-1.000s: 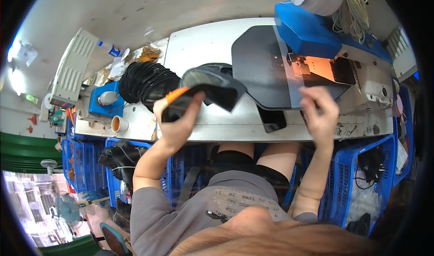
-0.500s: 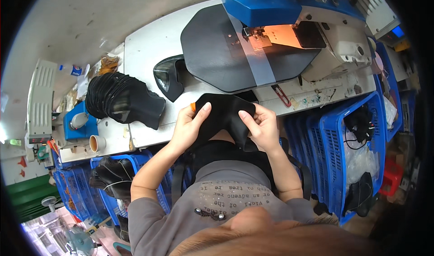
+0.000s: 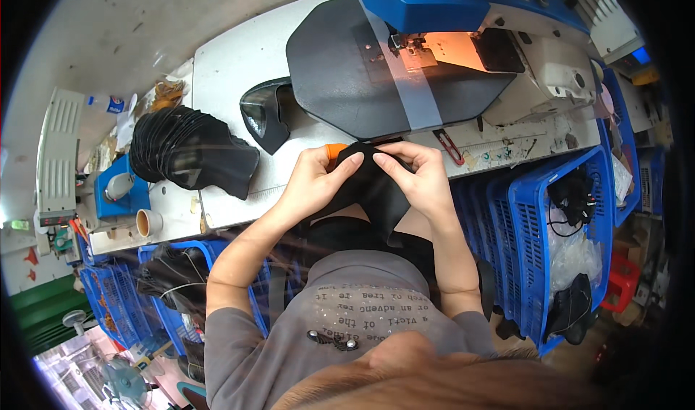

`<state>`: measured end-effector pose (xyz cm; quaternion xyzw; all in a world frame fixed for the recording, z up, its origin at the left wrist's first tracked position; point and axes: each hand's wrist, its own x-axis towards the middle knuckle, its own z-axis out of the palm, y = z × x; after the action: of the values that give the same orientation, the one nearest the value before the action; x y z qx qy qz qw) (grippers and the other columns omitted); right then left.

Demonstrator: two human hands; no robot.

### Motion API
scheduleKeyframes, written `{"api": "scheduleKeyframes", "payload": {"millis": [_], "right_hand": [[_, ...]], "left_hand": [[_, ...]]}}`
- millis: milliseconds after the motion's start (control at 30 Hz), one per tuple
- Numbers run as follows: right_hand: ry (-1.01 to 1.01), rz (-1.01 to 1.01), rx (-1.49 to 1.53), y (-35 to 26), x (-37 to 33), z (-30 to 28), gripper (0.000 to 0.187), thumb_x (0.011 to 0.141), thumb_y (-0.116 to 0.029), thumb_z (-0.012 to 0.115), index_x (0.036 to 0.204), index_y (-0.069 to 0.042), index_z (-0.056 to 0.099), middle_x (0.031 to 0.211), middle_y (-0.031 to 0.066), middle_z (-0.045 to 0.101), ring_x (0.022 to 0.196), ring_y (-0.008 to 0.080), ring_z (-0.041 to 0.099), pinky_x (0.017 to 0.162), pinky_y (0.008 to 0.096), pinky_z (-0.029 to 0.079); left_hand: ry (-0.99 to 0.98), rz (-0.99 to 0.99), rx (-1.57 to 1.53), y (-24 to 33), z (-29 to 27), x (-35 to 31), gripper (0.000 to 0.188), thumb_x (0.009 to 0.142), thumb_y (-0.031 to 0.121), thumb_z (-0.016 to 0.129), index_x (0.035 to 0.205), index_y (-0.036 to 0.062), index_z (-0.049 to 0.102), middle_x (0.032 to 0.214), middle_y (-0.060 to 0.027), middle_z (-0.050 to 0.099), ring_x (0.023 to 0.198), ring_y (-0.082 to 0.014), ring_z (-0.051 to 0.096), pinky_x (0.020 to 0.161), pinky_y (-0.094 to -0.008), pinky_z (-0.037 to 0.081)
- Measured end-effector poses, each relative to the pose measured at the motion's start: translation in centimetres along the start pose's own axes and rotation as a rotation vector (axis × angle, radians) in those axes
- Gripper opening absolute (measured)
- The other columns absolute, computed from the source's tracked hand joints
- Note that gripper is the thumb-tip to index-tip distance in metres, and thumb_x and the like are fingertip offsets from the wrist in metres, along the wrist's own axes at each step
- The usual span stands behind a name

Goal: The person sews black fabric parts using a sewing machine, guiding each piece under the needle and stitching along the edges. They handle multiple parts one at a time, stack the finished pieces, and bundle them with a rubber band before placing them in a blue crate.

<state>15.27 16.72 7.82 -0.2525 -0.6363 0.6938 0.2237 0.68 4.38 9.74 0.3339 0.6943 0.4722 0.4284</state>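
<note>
A black, flexible shoe upper piece hangs over my lap at the front edge of the table. My left hand, with an orange cover on one finger, pinches its upper edge. Close beside it, my right hand grips the same edge, thumb on top and fingers behind. The edge bunches between the two thumbs while the lower part droops. Beyond my hands is the sewing machine, blue on top, with its lamp lit over the needle area. A black angular plate covers its bed.
A fanned stack of black pieces lies on the white table at left, with a single curved black piece nearby. Thread snips lie right of the plate. Blue crates stand at right; a paper cup sits at left.
My hands have drawn together and slightly up, so the edge of the black piece is now gathered between the thumbs instead of spread apart.
</note>
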Motion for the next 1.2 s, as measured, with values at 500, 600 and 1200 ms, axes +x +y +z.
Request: {"api": "scheduleKeyframes", "payload": {"millis": [500, 600, 1200], "right_hand": [[0.1, 0.015, 0.128, 0.6, -0.9, 0.7, 0.013, 0.086, -0.003, 0.067, 0.094, 0.008, 0.068, 0.081, 0.0091, 0.071, 0.073, 0.0076, 0.064, 0.066, 0.0205, 0.049], [0.116, 0.003, 0.132, 0.6, -1.0, 0.9, 0.013, 0.086, -0.002, 0.067, 0.094, 0.008, 0.068, 0.081, 0.0089, 0.071, 0.073, 0.0074, 0.064, 0.066, 0.0203, 0.049], [0.146, -0.026, 0.133, -0.1, -1.2, 1.3, 0.012, 0.086, 0.0, 0.065, 0.095, 0.008, 0.068, 0.083, 0.0082, 0.071, 0.074, 0.0074, 0.064, 0.068, 0.0196, 0.049]], "left_hand": [[-0.06, 0.029, -0.108, 0.1, -0.4, 1.1, 0.024, 0.092, 0.018, 0.062, 0.093, -0.0061, 0.067, 0.079, 0.0006, 0.065, 0.073, -0.0036, 0.054, 0.065, -0.0213, 0.045], [-0.032, 0.026, -0.126, 0.5, -0.1, 1.1, 0.024, 0.092, 0.017, 0.061, 0.092, -0.0061, 0.068, 0.078, 0.0007, 0.065, 0.072, -0.0036, 0.054, 0.064, -0.0214, 0.045], [0.032, 0.054, -0.168, 0.6, 0.3, 1.1, 0.021, 0.089, 0.013, 0.062, 0.086, -0.0063, 0.069, 0.074, 0.001, 0.065, 0.07, -0.0037, 0.054, 0.064, -0.0211, 0.044]]}}
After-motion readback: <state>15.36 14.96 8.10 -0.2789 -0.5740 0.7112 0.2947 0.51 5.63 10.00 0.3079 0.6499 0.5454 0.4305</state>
